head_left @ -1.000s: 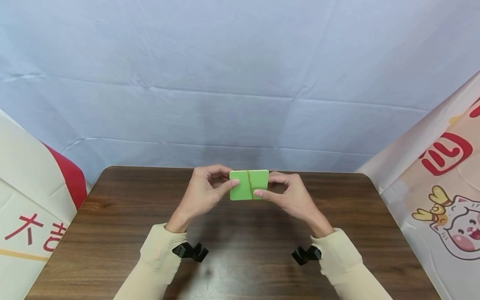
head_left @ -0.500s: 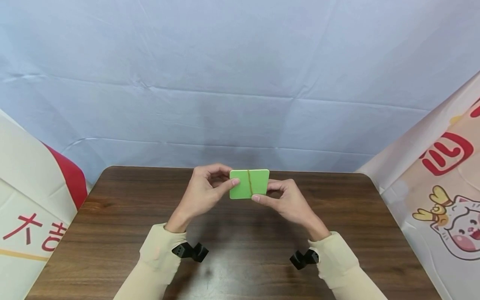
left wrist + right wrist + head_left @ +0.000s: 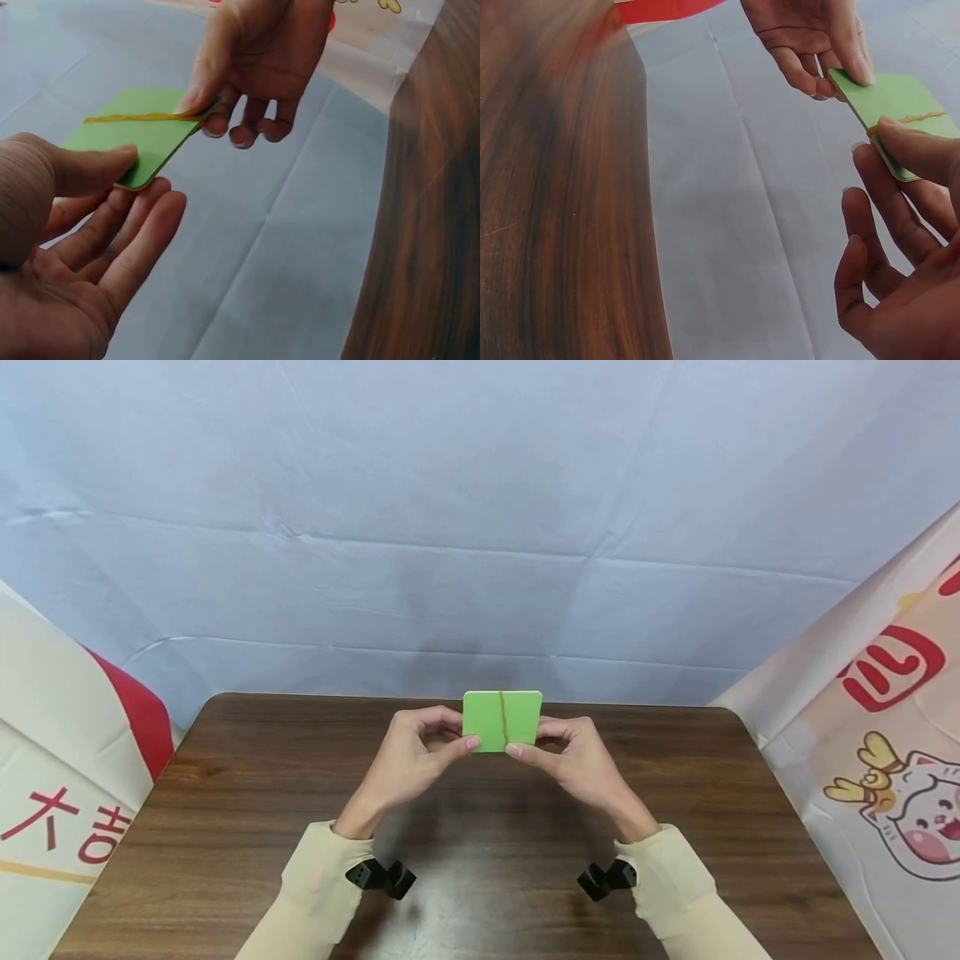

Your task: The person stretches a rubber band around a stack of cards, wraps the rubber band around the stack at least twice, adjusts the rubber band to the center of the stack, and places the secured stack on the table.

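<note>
A thin stack of green cards with rounded corners is held up over the far part of the table. Around its middle runs a yellow-brown rubber band. My left hand pinches the left end, thumb on the near face near the lower edge, fingers behind. From the other side my right hand pinches the lower right part, its thumb tip right at the band. In the right wrist view the band meets the cards' edge by that thumb, with the other right fingers loosely bent below the cards.
The brown wooden table lies beneath both arms. A pale blue cloth hangs behind it. Printed cloths with red characters stand at both sides. Small black cameras sit on both wrists.
The card stack has risen slightly and tipped more upright. My left hand has shifted down along it, its thumb now nearer the lower edge. My right thumb has slid a little left and down.
</note>
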A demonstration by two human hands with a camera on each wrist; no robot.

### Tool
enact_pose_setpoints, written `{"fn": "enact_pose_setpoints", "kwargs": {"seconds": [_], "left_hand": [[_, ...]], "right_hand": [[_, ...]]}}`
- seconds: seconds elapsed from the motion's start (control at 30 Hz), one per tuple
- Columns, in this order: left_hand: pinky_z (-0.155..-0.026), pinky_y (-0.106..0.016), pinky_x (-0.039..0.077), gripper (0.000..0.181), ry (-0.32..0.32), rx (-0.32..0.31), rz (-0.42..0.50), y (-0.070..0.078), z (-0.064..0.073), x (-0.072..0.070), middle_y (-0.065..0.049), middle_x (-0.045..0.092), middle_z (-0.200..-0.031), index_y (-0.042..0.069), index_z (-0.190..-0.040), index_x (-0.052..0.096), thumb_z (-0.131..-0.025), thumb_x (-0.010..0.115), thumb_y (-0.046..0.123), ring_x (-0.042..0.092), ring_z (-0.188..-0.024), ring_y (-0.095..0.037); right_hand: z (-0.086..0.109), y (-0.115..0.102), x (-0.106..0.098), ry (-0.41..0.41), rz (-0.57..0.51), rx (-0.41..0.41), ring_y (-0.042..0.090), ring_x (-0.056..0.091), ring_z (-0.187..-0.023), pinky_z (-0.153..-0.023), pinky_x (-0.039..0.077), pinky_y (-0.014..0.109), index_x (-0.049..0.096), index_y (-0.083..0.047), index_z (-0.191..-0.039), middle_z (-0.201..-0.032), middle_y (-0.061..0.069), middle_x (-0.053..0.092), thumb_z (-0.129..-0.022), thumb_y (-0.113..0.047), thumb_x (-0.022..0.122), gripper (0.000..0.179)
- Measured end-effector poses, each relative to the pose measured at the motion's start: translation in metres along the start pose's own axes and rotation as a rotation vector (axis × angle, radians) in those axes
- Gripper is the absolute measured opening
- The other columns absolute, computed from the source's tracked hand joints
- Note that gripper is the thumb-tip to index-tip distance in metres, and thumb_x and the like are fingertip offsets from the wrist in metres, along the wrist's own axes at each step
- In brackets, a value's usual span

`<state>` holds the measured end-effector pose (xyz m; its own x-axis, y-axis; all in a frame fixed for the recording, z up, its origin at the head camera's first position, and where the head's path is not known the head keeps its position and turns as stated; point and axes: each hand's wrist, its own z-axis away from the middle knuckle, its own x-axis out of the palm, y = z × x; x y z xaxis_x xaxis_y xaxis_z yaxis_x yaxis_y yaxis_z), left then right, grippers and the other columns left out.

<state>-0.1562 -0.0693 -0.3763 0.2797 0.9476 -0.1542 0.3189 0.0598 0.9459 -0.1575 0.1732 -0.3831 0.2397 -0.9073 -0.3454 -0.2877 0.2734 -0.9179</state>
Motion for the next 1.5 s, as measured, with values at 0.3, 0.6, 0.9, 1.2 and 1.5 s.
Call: {"fn": "enact_pose_setpoints", "kwargs": {"seconds": [0.3, 0.6, 0.9, 1.2, 1.5], "left_hand": [[-0.064, -0.034, 0.061, 0.009, 0.085, 0.092, -0.017, -0.001, 0.000, 0.006, -0.012, 0.073, -0.082, -0.003, -0.095, 0.074, -0.087, 0.077, -0.005, 0.071, -0.069, -0.035], [-0.062, -0.036, 0.061, 0.009, 0.104, 0.087, 0.002, 0.003, -0.002, 0.009, -0.013, 0.071, -0.080, -0.004, -0.094, 0.075, -0.086, 0.078, -0.006, 0.071, -0.067, -0.036], [-0.064, -0.041, 0.062, 0.010, 0.104, 0.069, 0.029, 0.005, -0.005, 0.005, -0.014, 0.072, -0.080, -0.005, -0.094, 0.075, -0.085, 0.078, -0.007, 0.071, -0.066, -0.035], [-0.063, -0.037, 0.061, 0.010, 0.090, 0.073, 0.020, 0.006, -0.007, 0.005, -0.014, 0.073, -0.081, -0.005, -0.095, 0.075, -0.086, 0.078, -0.005, 0.072, -0.066, -0.026], [-0.063, -0.037, 0.061, 0.009, 0.076, 0.059, 0.028, 0.007, -0.008, 0.005, -0.015, 0.073, -0.081, -0.006, -0.095, 0.074, -0.087, 0.077, -0.006, 0.073, -0.067, -0.031]], "right_hand": [[-0.002, -0.005, 0.006, -0.005, 0.009, 0.019, 0.022, 0.068, -0.085, -0.067, 0.054, 0.031, 0.079, -0.007, -0.104, -0.099, 0.004, 0.076, -0.089, -0.013, 0.080, 0.016], [-0.004, -0.009, 0.014, -0.008, 0.011, -0.020, 0.019, 0.068, -0.091, -0.073, 0.056, 0.031, 0.077, -0.005, -0.104, -0.097, 0.002, 0.076, -0.090, -0.010, 0.079, 0.015], [-0.003, -0.011, 0.008, -0.004, -0.033, 0.020, 0.022, 0.069, -0.085, -0.066, 0.055, 0.029, 0.078, -0.007, -0.108, -0.105, 0.006, 0.075, -0.088, -0.016, 0.082, 0.022], [-0.004, -0.011, 0.009, 0.006, -0.020, 0.010, 0.020, 0.069, -0.099, -0.079, 0.057, 0.036, 0.079, -0.008, -0.106, -0.102, 0.003, 0.076, -0.089, -0.016, 0.081, 0.019], [-0.004, -0.011, 0.010, 0.004, -0.007, 0.007, 0.020, 0.068, -0.102, -0.081, 0.056, 0.038, 0.079, -0.009, -0.106, -0.102, 0.001, 0.077, -0.089, -0.017, 0.081, 0.019]]}}
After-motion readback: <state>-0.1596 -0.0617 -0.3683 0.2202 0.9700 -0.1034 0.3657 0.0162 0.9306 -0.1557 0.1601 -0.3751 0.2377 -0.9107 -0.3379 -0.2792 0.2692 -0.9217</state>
